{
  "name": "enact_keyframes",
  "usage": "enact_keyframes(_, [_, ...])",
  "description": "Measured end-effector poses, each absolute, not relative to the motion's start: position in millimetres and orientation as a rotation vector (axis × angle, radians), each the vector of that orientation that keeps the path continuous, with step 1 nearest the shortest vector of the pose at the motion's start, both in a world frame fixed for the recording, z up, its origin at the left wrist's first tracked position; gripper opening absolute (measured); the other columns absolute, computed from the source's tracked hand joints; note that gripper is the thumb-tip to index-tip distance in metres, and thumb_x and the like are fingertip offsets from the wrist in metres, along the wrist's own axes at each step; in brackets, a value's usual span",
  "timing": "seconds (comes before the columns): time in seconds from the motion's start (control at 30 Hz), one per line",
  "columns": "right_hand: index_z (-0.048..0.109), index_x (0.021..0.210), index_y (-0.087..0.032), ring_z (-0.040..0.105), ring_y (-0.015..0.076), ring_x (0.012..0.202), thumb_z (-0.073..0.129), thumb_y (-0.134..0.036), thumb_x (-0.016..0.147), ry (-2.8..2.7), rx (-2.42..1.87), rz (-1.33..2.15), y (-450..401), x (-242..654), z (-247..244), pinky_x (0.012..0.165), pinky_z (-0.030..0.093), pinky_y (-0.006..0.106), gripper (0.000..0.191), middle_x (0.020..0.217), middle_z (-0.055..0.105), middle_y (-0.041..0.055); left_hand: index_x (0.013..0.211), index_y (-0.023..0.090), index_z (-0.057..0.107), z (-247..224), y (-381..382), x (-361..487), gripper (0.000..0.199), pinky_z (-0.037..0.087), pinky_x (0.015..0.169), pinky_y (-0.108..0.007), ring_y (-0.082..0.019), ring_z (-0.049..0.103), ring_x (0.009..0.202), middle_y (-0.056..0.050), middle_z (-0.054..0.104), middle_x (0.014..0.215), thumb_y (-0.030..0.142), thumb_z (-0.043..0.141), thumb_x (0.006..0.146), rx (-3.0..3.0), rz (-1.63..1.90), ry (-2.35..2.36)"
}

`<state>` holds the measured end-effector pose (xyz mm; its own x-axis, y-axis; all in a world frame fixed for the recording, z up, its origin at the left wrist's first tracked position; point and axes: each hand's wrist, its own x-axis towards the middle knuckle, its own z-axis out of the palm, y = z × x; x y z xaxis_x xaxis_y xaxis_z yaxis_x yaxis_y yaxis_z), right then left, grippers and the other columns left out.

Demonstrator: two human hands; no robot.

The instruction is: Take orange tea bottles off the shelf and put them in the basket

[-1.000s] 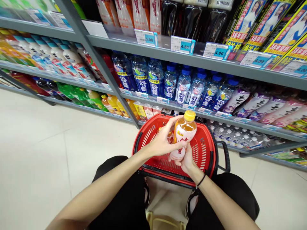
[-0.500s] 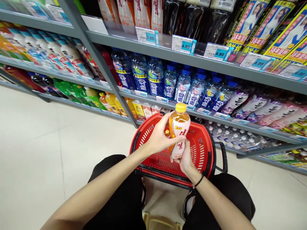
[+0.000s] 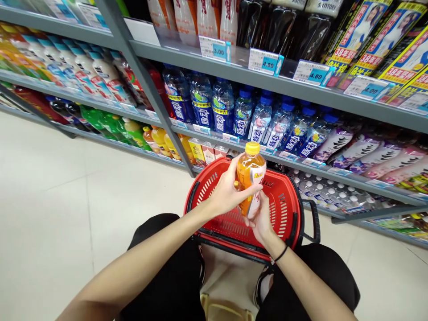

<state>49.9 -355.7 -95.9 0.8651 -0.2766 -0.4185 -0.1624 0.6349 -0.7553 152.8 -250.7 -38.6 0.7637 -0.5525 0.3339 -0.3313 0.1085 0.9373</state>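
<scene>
Both of my hands hold an orange drink bottle with a yellow cap and a pale label, nearly upright above a red shopping basket. My left hand wraps its left side, thumb laid across the front. Around the lower right of the bottle, my right hand is closed, with a dark band on that wrist. Inside the basket, behind my left hand, the yellow cap of another small bottle shows; most of it is hidden.
Shelves of drinks face me, with blue-capped bottles in the middle row and price tags along the edges. A black basket handle sticks out at the right. Below, a yellowish stool stands between my legs.
The bottle has been turned in my hands, so its label now faces further right and more orange liquid shows. The shelves have shifted slightly right and down in view.
</scene>
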Motion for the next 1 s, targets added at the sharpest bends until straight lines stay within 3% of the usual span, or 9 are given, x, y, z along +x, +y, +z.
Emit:
enact_keyframes(0.1, [0.064,0.089,-0.019,0.038,0.005,0.041,0.067,-0.07,0.086,0.567,-0.849,-0.114,-354.7,52.3,-96.0,0.033,0.024,0.015,0.052,0.062,0.058,-0.0054,0.167,0.027,0.028,-41.5,-252.1,154.3,0.099,0.057,0.112,-0.049,-0.032,0.065,0.133,-0.014,0.061,0.15,0.041,0.084,0.086,1.485,-0.125,-0.783])
enact_keyframes(0.23, [0.059,0.074,-0.021,0.03,0.0072,0.037,0.063,-0.071,0.087,0.554,-0.798,-0.086,-356.2,53.6,-96.8,0.033,0.017,0.019,0.052,0.05,0.049,-0.0062,0.17,0.027,0.023,-39.7,-249.4,152.3,0.096,0.044,0.125,-0.058,-0.037,0.048,0.151,-0.017,0.042,0.168,0.041,0.077,0.092,1.502,-0.043,-0.932])
enact_keyframes(0.33, [0.061,0.074,-0.023,0.043,0.0129,0.041,0.063,-0.071,0.086,0.567,-0.763,-0.133,-356.5,53.2,-99.3,0.035,0.029,0.023,0.049,0.051,0.054,-0.0035,0.169,0.028,0.028,-36.1,-247.9,148.6,0.095,0.043,0.125,-0.06,-0.038,0.048,0.151,-0.018,0.042,0.168,0.039,0.079,0.089,1.573,0.087,-1.036])
enact_keyframes(0.43, [0.068,0.08,-0.023,0.064,0.0232,0.06,0.064,-0.074,0.081,0.535,-0.793,-0.123,-357.4,52.3,-101.6,0.044,0.045,0.029,0.052,0.061,0.066,0.0029,0.164,0.028,0.036,-37.1,-248.3,147.4,0.097,0.05,0.118,-0.059,-0.038,0.057,0.141,-0.018,0.053,0.157,0.041,0.086,0.082,1.553,0.225,-1.083])
enact_keyframes(0.57, [0.07,0.079,-0.021,0.07,0.0296,0.071,0.063,-0.081,0.077,0.481,-0.832,-0.007,-361.0,51.1,-103.2,0.05,0.052,0.033,0.061,0.063,0.069,0.0077,0.161,0.026,0.04,-43.7,-248.8,149.8,0.097,0.052,0.115,-0.058,-0.037,0.06,0.137,-0.018,0.055,0.153,0.042,0.089,0.078,1.523,0.27,-1.072])
enact_keyframes(0.77, [0.073,0.089,-0.019,0.07,0.0291,0.068,0.06,-0.087,0.076,0.46,-0.855,0.046,-362.7,50.3,-107.5,0.047,0.049,0.032,0.07,0.064,0.07,0.0089,0.161,0.027,0.04,-45.5,-247.2,151.6,0.097,0.051,0.116,-0.055,-0.035,0.059,0.138,-0.017,0.055,0.154,0.039,0.089,0.078,1.54,0.238,-1.066])
enact_keyframes(1.0, [0.074,0.097,-0.017,0.066,0.0277,0.062,0.051,-0.086,0.084,0.452,-0.867,0.059,-361.5,49.7,-109.9,0.038,0.032,0.025,0.074,0.061,0.069,0.0106,0.161,0.028,0.04,-42.6,-248.5,151.8,0.095,0.052,0.115,-0.053,-0.033,0.061,0.137,-0.015,0.057,0.152,0.038,0.088,0.08,1.54,0.189,-1.038])
